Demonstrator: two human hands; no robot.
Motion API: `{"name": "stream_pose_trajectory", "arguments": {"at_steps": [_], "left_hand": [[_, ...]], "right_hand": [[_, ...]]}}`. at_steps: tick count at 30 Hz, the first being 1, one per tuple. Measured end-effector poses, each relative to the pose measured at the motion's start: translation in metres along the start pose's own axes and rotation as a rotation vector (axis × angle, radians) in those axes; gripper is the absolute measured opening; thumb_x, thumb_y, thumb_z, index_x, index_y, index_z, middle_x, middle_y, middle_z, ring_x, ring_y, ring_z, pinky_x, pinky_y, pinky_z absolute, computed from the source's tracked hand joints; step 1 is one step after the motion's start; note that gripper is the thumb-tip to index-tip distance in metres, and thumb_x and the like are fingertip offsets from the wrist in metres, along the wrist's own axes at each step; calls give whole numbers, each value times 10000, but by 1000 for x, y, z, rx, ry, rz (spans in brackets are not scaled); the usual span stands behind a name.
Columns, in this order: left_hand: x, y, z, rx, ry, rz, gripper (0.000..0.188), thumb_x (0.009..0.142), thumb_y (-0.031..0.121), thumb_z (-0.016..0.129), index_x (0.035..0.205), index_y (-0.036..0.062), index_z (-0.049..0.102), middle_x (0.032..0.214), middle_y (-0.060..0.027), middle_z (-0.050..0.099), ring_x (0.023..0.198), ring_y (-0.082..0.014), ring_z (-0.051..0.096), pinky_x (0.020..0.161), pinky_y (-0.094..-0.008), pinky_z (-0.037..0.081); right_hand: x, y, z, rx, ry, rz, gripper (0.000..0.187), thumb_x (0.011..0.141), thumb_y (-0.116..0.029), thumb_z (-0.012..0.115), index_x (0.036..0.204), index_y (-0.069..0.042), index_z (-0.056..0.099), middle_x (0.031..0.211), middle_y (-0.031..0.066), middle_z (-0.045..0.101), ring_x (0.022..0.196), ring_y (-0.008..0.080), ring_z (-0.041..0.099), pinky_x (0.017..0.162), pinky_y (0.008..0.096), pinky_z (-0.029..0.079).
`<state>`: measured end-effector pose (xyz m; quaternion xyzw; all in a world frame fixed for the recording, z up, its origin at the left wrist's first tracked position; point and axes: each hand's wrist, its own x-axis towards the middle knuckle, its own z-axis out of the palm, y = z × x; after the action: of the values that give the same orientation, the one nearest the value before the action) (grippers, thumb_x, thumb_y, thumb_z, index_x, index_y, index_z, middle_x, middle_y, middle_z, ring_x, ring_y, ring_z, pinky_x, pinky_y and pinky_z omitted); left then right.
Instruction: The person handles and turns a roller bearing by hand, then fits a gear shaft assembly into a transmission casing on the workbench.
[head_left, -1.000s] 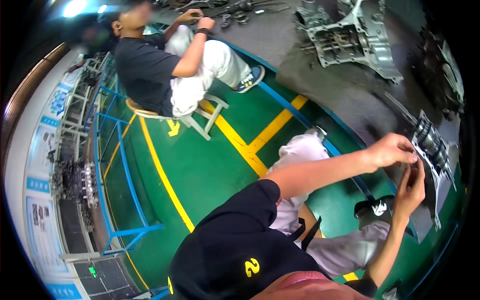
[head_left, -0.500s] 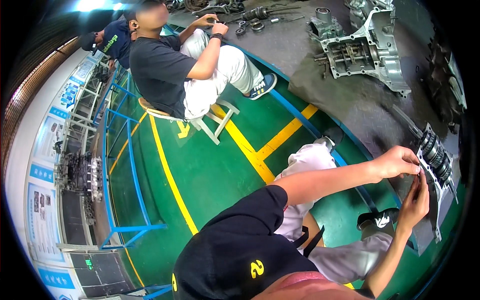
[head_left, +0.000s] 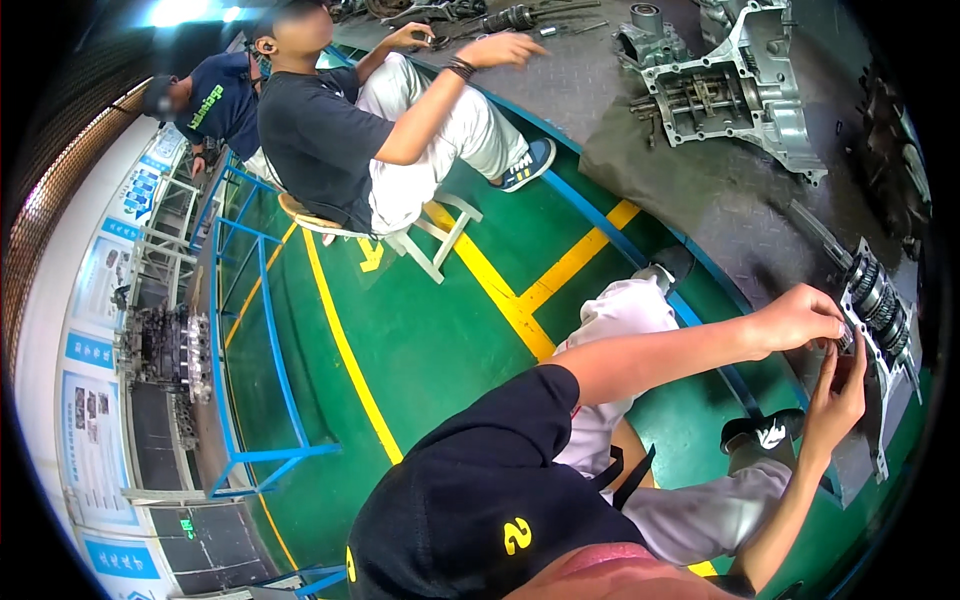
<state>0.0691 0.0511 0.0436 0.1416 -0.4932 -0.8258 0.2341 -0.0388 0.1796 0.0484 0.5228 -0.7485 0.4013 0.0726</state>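
Note:
My left hand [head_left: 797, 322] comes in from the left, its fingertips bent together at a small greyish metal piece [head_left: 846, 342]. My right hand [head_left: 836, 402] reaches up from below, thumb and fingers closed on the same piece. Fingers cover most of it, so its kind is unclear. Just beyond the hands, a gear shaft [head_left: 876, 302] with several toothed gears lies along an open metal housing half [head_left: 880, 405] at the table's right edge. A long plain shaft [head_left: 822, 234] points away from the gears.
A large open gearbox housing [head_left: 705, 100] stands on the dark metal table [head_left: 730, 235]. Dark metal parts [head_left: 885, 150] lie at the far right. A co-worker [head_left: 325, 140] sits on a stool [head_left: 440, 240] to the left, another person [head_left: 215, 105] behind. Blue rails [head_left: 262, 300] border the green floor.
Between my hands, the small metal piece shows more now, and my right fingers sit slightly more apart. The seated co-worker's nearer hand has swung out over the table.

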Motion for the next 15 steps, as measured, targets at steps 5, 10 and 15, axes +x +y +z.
{"name": "stream_pose_trajectory", "arguments": {"at_steps": [5,10,15], "left_hand": [[-1,2,1,-10,-7,21,189,905,164,667,1009,7,661,912,-37,677,833,-110,633,692,-269,491],[-5,4,4,-8,35,34,159,895,165,683,935,21,629,893,-33,664,838,-114,632,691,-272,491],[0,-3,0,34,2,42,176,883,173,699,930,14,641,887,-34,668,808,-100,610,688,-265,487]], "right_hand": [[0,0,3,28,66,-88,376,950,-90,642,1317,-63,565,784,76,643,655,117,577,617,262,483],[-2,9,1,-4,25,-10,364,942,-101,654,1293,-53,572,805,88,655,669,139,602,625,276,493],[0,3,3,10,71,-87,351,934,-99,661,1272,-45,584,787,80,645,652,146,595,612,285,489]]}}
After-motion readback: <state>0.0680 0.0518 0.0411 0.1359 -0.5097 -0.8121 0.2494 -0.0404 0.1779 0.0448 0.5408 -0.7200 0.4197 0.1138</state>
